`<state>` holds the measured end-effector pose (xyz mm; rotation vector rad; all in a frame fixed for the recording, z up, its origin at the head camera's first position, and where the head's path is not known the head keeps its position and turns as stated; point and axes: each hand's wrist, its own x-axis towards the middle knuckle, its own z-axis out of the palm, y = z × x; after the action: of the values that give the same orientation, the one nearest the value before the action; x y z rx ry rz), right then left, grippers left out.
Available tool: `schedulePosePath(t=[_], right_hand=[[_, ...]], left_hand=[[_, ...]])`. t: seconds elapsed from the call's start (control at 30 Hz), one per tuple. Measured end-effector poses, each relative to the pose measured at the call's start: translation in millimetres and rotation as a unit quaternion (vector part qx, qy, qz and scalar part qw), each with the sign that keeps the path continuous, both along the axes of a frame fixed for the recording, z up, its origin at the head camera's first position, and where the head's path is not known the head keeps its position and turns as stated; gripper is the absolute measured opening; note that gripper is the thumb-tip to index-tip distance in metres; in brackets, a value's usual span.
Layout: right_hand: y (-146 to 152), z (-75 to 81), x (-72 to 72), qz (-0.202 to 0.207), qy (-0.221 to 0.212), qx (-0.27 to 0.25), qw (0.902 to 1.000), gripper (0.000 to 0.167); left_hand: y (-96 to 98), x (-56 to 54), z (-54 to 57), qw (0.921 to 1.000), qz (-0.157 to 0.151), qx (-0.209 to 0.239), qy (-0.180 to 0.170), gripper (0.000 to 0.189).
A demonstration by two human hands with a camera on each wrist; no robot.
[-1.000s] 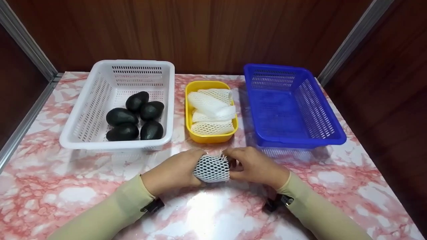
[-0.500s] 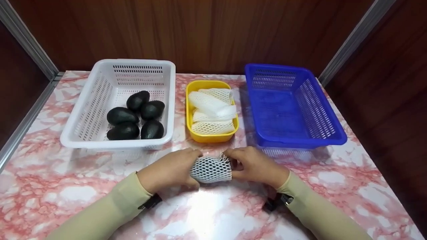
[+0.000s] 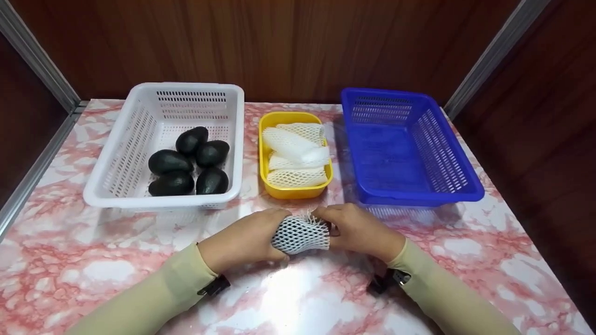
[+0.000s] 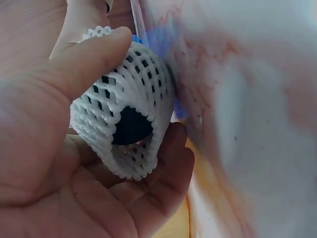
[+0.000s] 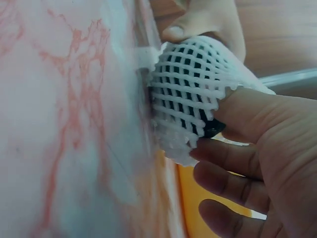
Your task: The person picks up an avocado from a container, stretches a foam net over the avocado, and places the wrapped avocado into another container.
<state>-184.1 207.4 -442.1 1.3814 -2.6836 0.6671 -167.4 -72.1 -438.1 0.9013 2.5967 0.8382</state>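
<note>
A white foam net sleeve [image 3: 300, 235] is stretched around a dark avocado, low over the table in the head view. My left hand [image 3: 249, 235] grips the sleeve's left end, thumb on the near side and fingers round the far side. In the left wrist view the avocado [image 4: 132, 126] shows through the sleeve's open mouth. On the other end, my right hand [image 3: 365, 232] holds the sleeve's edge, with thumb and index finger at the opening. There the avocado's dark tip [image 5: 214, 128] peeks out in the right wrist view.
Several avocados [image 3: 170, 162] lie in a white basket [image 3: 163, 202] at the left. A yellow tub [image 3: 295, 193] of folded foam sleeves [image 3: 298, 177] stands behind the hands. The blue basket [image 3: 396, 158] at the right holds nothing. Wood panels enclose the marbled table [image 3: 298, 302].
The left hand shifted slightly left, then back right. The sleeve's right end now reaches a little further right, over the right fingertips. The baskets and tub stay put.
</note>
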Motion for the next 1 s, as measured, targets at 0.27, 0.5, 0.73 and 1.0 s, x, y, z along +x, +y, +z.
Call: schedulePosePath(t=[0.27, 0.5, 0.73, 1.0], right_hand=[[3.7, 17.6, 3.2, -0.009, 0.07, -0.046, 0.9964, 0.022], [-12.7, 20.4, 18.8, -0.018, 0.104, -0.086, 0.9907, 0.048], [-29.7, 2.6, 25.1, 0.02, 0.065, -0.016, 0.9976, 0.07], [-33.1, -8.7, 24.7, 0.02, 0.057, -0.023, 0.9979, 0.063]], left_hand=[[1.0, 0.0, -2.7, 0.9999, 0.002, -0.015, 0.006, 0.074], [1.1, 1.1, -4.0, 0.9998, 0.001, -0.012, 0.016, 0.073], [-1.7, -0.3, -4.4, 0.9998, -0.007, -0.003, 0.016, 0.082], [-4.8, -4.2, -1.1, 0.9996, -0.027, -0.004, 0.009, 0.08]])
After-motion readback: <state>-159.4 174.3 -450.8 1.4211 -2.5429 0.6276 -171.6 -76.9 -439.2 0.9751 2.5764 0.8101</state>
